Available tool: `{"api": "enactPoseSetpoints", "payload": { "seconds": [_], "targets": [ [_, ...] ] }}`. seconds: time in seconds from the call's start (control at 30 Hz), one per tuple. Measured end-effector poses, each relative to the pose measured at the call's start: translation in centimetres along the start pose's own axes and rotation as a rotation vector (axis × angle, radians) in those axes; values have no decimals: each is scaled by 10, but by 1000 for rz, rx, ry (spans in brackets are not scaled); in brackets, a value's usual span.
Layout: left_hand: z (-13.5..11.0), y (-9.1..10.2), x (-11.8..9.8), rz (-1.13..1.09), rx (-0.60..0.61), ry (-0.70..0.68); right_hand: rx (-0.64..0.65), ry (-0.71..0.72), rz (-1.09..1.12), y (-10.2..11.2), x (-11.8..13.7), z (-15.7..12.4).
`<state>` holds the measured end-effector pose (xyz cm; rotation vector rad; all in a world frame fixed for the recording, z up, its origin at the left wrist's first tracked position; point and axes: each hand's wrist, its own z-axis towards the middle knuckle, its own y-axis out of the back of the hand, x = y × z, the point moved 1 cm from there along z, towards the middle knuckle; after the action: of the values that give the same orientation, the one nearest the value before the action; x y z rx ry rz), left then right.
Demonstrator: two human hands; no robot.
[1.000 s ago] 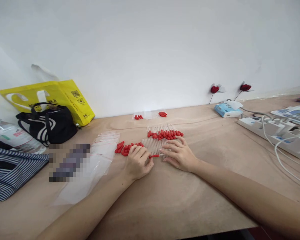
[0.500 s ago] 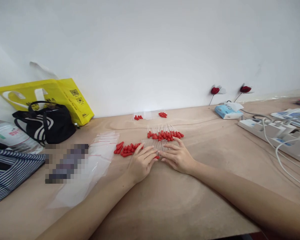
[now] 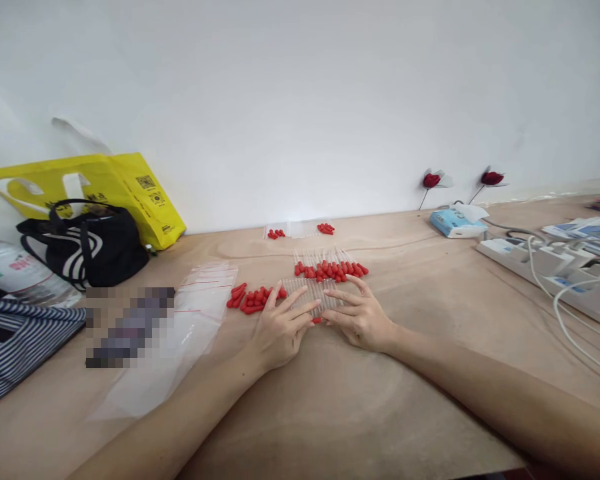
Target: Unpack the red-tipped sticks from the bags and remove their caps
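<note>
Both hands rest on the wooden table over a row of clear thin tubes. My left hand has its fingers stretched out across the tubes' near ends. My right hand lies beside it, fingers spread flat on the tubes. A small red cap shows between the fingertips of the two hands. A loose pile of red caps lies just left of my left hand. Beyond the hands lies a row of tubes fitted with red caps.
Clear zip bags lie to the left, beside a black bag, a yellow bag and striped cloth. More red caps in clear bags sit near the wall. A tissue pack, power strips and cables lie right.
My left hand went from a closed pinch on a red-capped tube to outstretched fingers lying on the tubes. The right hand shifted slightly toward me. The view drifted a little right.
</note>
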<state>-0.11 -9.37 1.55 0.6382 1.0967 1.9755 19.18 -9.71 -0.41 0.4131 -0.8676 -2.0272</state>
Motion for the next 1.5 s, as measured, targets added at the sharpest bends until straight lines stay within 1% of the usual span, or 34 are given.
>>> {"api": "enactPoseSetpoints", "payload": {
  "seconds": [0.23, 0.37, 0.43, 0.5, 0.57, 0.63, 0.7, 0.77, 0.87, 0.93, 1.0, 1.1, 1.2, 1.33, 1.4, 1.5],
  "targets": [
    [1, 1, -1, -30, 32, 3, 3, -29, 12, 2, 1, -1],
    [-2, 0, 2, -41, 17, 0, -6, -43, -3, 3, -2, -5],
    [-6, -1, 6, -37, -4, 35, -18, -84, -28, 4, -7, -8],
    [-10, -1, 12, -41, -48, 109, -27, -174, -40, 4, -14, -12],
    [-11, 1, 18, -62, -118, 202, -32, -296, -26, 3, -21, -16],
    [-11, 7, 27, -80, -180, 313, -27, -407, -14, 1, -27, -18],
    [-11, 15, 40, -74, -210, 448, 1, -468, -23, -3, -32, -19],
    [-15, 22, 59, -59, -188, 598, 23, -492, -37, -7, -34, -20],
    [-24, 30, 87, -50, -95, 808, 29, -512, -51, -11, -36, -20],
    [-31, 31, 101, -58, -70, 903, 28, -527, -43, -12, -37, -20],
    [-35, 30, 107, -83, -68, 958, 17, -543, -25, -13, -38, -19],
    [-36, 27, 108, -141, -45, 986, -12, -545, -4, -15, -37, -18],
    [-34, 28, 105, -160, -20, 986, -24, -515, 55, -15, -33, -15],
    [-31, 36, 102, -42, -57, 979, -10, -506, 121, -13, -26, -12],
    [-27, 38, 100, 9, -55, 955, 9, -513, 128, -12, -24, -11],
    [-11, 33, 91, 34, 21, 863, 37, -512, 139, -10, -20, -10]
  ]
}}
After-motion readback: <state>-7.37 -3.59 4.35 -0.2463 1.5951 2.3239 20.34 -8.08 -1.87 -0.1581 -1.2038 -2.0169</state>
